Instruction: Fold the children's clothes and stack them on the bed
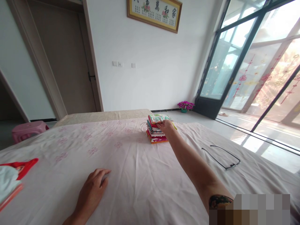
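Note:
A stack of folded cloths (156, 133) in mixed colours and prints stands at the far middle of the sheet. My right hand (166, 124) reaches to its top, with the fingers at the near edge of a white and green printed folded cloth (157, 118). The hand looks closed on that cloth, though the thumb is mostly hidden. My left hand (95, 184) rests on the pale pink sheet (131, 181), holding nothing, its fingers loosely bent and the thumb a little apart.
At the left edge lie red and white cloth items (14, 178). Black-framed glasses (228, 164) lie on the sheet right of my right forearm. Beyond are a pink plastic stool (30, 131), a pot of purple flowers (186, 105) and a glass door (225, 62).

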The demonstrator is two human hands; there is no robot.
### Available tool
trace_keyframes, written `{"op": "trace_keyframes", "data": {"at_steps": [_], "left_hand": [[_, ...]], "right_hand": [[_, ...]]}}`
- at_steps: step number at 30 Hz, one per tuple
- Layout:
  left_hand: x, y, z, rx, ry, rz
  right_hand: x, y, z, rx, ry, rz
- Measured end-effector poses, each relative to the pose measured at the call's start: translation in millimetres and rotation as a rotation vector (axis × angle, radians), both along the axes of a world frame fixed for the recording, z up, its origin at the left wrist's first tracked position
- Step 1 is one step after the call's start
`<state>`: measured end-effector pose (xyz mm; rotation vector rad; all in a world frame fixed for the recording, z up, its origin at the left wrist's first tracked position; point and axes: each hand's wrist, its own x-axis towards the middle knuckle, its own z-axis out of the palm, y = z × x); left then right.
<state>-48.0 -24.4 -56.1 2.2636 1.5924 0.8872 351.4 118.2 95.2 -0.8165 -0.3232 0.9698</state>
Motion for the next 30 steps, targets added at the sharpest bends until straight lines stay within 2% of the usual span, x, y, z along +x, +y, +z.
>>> {"op": "trace_keyframes", "data": {"at_steps": [4, 9, 11, 13, 16, 19, 21, 23, 26, 28, 30], "left_hand": [[0, -1, 1.1, 0.005, 0.001, -0.004], [0, -1, 1.1, 0.017, 0.002, -0.014], [0, -1, 0.6, 0.023, 0.008, -0.014], [0, -1, 0.4, 0.029, 0.016, -0.018], [1, -2, 1.0, 0.033, 0.024, -0.018], [1, -4, 2.6, 0.037, 0.021, -0.015], [2, -5, 4.0, 0.037, 0.016, -0.014], [3, -5, 5.6, 0.025, 0.014, -0.007], [3, -5, 7.9, -0.005, 0.016, -0.003], [4, -5, 9.1, -0.016, 0.017, -0.009], [4, -5, 10.1, -0.020, 0.016, -0.009]], "right_hand": [[-4, -18, -0.6, -0.119, -0.007, 0.072], [-30, -49, -24.0, -0.157, -0.046, 0.048], [-42, -54, -29.3, -0.130, -0.125, 0.036], [-47, -50, -24.1, -0.031, -0.333, -0.034], [-40, -30, 2.2, 0.113, -0.846, -0.188], [-24, -3, 28.9, -0.010, -1.468, -0.230], [-14, 12, 34.2, -0.143, -1.762, -0.225], [-8, 22, 27.4, -0.261, -1.906, -0.143], [-1, 28, 5.0, -0.373, -1.930, 0.053], [2, 28, -8.4, -0.390, -1.898, 0.112], [3, 26, -15.8, -0.363, -1.850, 0.111]]}}
